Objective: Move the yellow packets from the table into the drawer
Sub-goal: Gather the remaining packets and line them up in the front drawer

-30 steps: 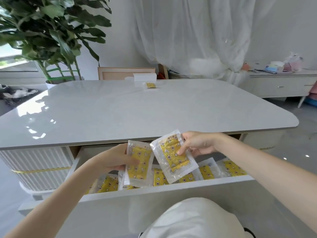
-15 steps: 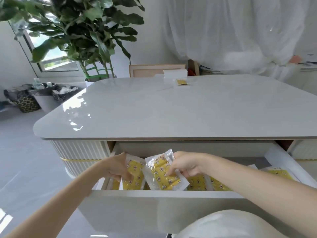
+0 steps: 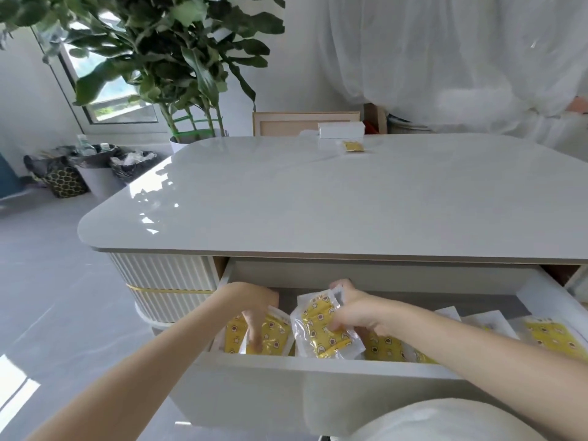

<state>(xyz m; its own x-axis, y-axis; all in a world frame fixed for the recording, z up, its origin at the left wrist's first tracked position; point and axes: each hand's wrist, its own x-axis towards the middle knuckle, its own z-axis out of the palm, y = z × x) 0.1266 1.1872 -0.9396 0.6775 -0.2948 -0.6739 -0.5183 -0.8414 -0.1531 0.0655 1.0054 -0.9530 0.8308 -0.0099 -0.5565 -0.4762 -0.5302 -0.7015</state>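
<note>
The glossy pale table [image 3: 318,202] in front of me carries a white box [image 3: 341,130] at its far edge, with one yellow packet [image 3: 353,146] lying flat just beside it. Under the near edge the drawer [image 3: 318,374] stands pulled out toward me, more packets [image 3: 547,337] lying along its floor.

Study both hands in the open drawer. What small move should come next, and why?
Probably let go of both. The left hand grips one yellow packet and the right hand a second packet, both already down inside the drawer among the rest. A stray packet waits on the table, far edge.
</note>
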